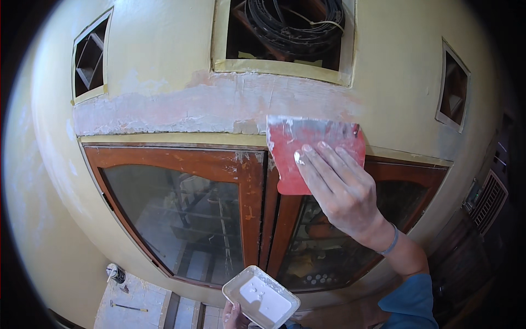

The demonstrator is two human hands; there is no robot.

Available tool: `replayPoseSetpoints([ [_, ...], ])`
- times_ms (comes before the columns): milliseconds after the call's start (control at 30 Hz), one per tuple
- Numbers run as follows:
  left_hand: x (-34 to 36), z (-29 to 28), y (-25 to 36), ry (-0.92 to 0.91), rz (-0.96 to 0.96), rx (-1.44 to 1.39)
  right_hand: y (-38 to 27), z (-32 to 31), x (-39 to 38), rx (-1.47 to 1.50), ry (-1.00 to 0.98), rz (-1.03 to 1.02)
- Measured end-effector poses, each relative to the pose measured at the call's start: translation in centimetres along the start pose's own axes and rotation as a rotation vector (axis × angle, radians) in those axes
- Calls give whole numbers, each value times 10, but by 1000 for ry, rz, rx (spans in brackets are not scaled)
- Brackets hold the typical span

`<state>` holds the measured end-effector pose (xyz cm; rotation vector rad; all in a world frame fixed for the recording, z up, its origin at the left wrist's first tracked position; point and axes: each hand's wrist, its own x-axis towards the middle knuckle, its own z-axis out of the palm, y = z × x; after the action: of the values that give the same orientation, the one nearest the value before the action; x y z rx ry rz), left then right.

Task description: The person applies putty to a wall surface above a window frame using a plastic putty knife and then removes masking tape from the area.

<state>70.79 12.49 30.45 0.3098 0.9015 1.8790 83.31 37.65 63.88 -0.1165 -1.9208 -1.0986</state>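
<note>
My right hand (346, 193) reaches up with its fingers lying along a wide red putty spreader (286, 164), gripping it. The spreader's top edge, smeared with whitish filler, is against the wall at the right end of a patched strip (164, 107) of pinkish-white filler. White filler also covers one fingertip. Low in the view, my left hand (234, 318) grips the left edge of a shallow cream tray (234, 284). White filler (268, 302) lies in that tray, with a few lumps on its surface. Part of the left hand is hidden beneath the tray.
Below the strip are brown wooden doors (249, 203) with glass panes. Above it, a masked opening (285, 67) holds coiled black cable (296, 35). Smaller openings flank it at left (90, 57) and right (453, 88). A can (115, 273) and a brush-like tool (129, 306) sit lower left.
</note>
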Motion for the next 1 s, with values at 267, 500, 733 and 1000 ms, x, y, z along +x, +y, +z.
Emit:
replayPoseSetpoints([
  [267, -5, 8, 3, -12, -9, 29, 15, 10, 34, -45, 133, 51],
  [500, -7, 3, 3, -24, 12, 35, -21, 0, 4, 91, 32, 11],
  [733, -3, 2, -5, -39, 51, 11, -6, 11, 79, 8, 123, 64],
  [1000, -9, -17, -14, -13, 138, -15, -42, 13, 46, 92, 72, -14],
])
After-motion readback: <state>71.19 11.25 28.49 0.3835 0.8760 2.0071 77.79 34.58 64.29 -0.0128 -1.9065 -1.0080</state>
